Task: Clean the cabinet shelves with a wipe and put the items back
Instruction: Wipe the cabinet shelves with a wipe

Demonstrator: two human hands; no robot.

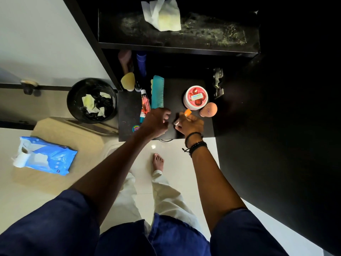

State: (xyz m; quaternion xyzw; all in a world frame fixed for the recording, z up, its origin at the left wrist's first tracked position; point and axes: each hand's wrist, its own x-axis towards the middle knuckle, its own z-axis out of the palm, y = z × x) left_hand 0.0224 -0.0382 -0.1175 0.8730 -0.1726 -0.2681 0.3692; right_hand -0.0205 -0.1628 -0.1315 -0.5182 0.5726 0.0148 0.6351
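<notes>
A crumpled white wipe (162, 14) lies on the dusty upper cabinet shelf (203, 36). Below it, a black ledge (129, 109) carries a teal comb (157, 91), a red tube (144, 105), a round red-lidded jar (196, 97), a peach egg-shaped sponge (209, 109) and a small round sticker-topped tin (136, 128). My right hand (191, 124) grips a small orange-capped item (187, 112) together with a small metallic piece (176, 122). My left hand (156, 121) hovers at the comb's near end with fingers curled; I see nothing in it.
A black bin (73, 100) with used wipes stands on the floor at left. A blue wipe packet (46, 157) lies on a beige stool. Bottles and a yellow sponge (127, 80) crowd the ledge's back left. A cabinet hinge (218, 84) sits at right. My bare foot (158, 161) is below.
</notes>
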